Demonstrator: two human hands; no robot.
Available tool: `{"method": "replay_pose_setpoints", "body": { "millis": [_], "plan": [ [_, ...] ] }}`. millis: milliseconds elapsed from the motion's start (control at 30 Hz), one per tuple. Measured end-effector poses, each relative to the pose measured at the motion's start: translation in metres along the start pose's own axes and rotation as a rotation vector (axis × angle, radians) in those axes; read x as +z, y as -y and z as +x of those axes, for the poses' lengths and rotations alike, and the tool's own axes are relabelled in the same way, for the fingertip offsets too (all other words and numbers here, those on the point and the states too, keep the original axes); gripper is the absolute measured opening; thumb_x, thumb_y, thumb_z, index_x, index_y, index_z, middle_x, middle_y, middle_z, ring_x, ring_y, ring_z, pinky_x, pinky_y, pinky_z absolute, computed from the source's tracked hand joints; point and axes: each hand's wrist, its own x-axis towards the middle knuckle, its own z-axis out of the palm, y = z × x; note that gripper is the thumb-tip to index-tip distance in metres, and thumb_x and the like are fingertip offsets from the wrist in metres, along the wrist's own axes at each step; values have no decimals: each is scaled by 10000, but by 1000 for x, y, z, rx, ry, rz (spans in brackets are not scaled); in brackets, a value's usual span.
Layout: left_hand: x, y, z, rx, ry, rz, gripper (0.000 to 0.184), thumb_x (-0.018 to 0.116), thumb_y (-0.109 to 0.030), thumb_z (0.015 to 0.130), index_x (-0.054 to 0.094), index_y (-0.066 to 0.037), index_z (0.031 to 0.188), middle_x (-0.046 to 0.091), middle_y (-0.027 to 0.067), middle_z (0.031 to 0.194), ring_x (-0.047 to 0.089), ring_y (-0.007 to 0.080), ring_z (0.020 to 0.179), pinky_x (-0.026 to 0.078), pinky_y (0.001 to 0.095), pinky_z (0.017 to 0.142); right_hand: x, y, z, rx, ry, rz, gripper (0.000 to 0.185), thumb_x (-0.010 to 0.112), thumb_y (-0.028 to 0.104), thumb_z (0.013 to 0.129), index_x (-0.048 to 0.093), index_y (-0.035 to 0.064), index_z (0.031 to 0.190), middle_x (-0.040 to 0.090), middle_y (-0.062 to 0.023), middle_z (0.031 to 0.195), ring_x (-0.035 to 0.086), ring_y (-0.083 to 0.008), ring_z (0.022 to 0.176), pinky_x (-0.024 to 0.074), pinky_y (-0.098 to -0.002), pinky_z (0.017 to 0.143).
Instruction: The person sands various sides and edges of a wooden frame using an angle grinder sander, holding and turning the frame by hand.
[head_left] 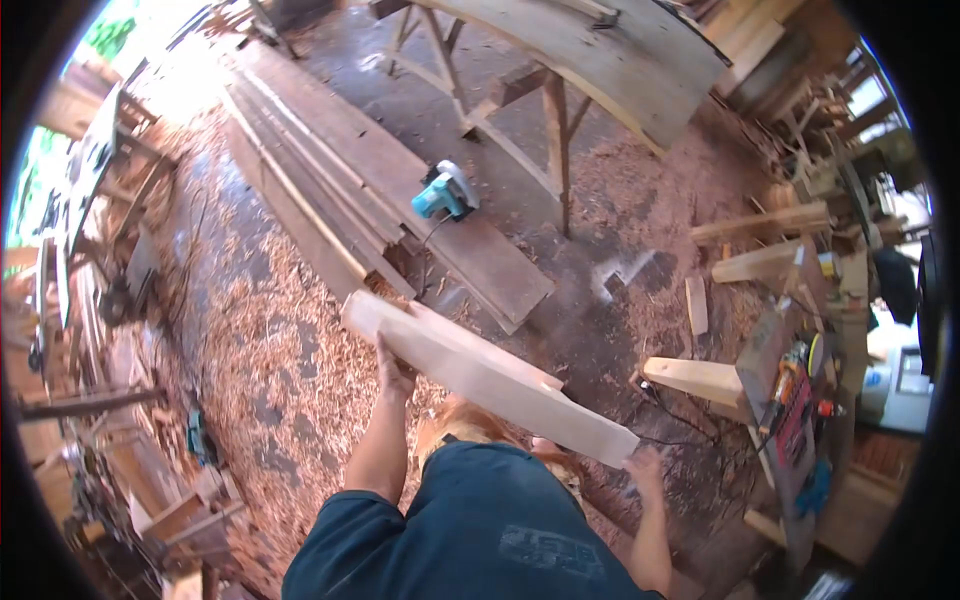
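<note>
A long, pale, slightly curved wooden piece lies slantwise in front of my body, its left end higher in the view. My left hand grips it near that left end, fingers partly hidden behind the wood. Close by the lower right end is my right hand, blurred; whether its fingers hold the edge or only touch it is unclear. A thin strip of wood shows along the far edge of the piece.
Beyond the wood, a teal circular saw rests on long planks. A trestle carries a wide board. Shavings cover the floor. Tools, including an orange one, lie on a bench at right.
</note>
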Motion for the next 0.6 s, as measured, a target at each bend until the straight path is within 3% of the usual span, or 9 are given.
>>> {"method": "replay_pose_setpoints", "body": {
  "millis": [33, 133, 167, 267, 300, 400, 500, 600],
  "plan": [
    [6, -13, 2, 22, 71, -19, 972, 555, -805, 853, 383, -149, 1549, 523, 74, 1492, 476, 287, 1392, 339, 524, 1195, 30, 10, -8, 59, 86, 113, 942, 801, 313, 858, 254, 76, 1587, 604, -112, 1359, 585, -296, 1205, 454, -480, 1061],
    [13, -25, 3, 54, 165, -32, 966, 576, -796, 844, 384, -163, 1548, 499, 64, 1515, 479, 287, 1385, 355, 491, 1187, 80, 58, -27, 348, -320, 543, 721, 699, 452, 915, 426, 134, 1502, 584, -89, 1384, 491, -301, 1350, 339, -634, 1110],
    [14, -23, 4, 52, 129, -52, 978, 598, -805, 820, 399, -173, 1539, 500, 57, 1514, 482, 287, 1378, 360, 490, 1182, 91, 49, -16, 349, -441, 553, 631, 620, 581, 923, 531, 196, 1415, 591, -37, 1372, 444, -313, 1375, 289, -709, 1071],
    [-5, -11, 24, 15, 66, -111, 1021, 652, -831, 749, 436, -194, 1518, 503, 37, 1509, 481, 288, 1365, 376, 493, 1164, 83, 24, 8, 359, -240, 733, 584, 640, 576, 911, 570, 225, 1373, 594, -37, 1355, 482, -291, 1318, 342, -652, 1044],
    [0, -14, 20, 12, 33, -70, 1044, 658, -841, 733, 433, -194, 1520, 504, 37, 1506, 469, 287, 1374, 371, 500, 1162, 82, 10, 20, 373, -285, 675, 591, 643, 602, 894, 593, 233, 1353, 619, -34, 1305, 545, -278, 1223, 419, -610, 968],
    [18, -22, 6, 47, 83, -13, 1036, 641, -833, 758, 413, -179, 1528, 489, 47, 1520, 456, 293, 1389, 351, 494, 1184, 77, -6, 34, 377, -225, 640, 606, 639, 631, 880, 629, 205, 1312, 660, -33, 1248, 606, -263, 1149, 483, -584, 909],
    [19, -24, 9, -7, 146, -33, 1027, 608, -820, 800, 373, -159, 1549, 463, 85, 1541, 440, 311, 1406, 336, 484, 1202, 64, -20, 49, 357, -134, 814, 583, 636, 641, 880, 666, 200, 1259, 694, -32, 1193, 647, -253, 1087, 526, -536, 862],
    [25, -17, 1, 53, 101, 9, 1021, 572, -833, 813, 373, -150, 1546, 462, 97, 1539, 441, 316, 1404, 349, 493, 1193, 63, -5, 43, 402, -83, 887, 541, 643, 628, 893, 674, 205, 1229, 699, -24, 1180, 642, -253, 1087, 489, -489, 956]
  ]
}}
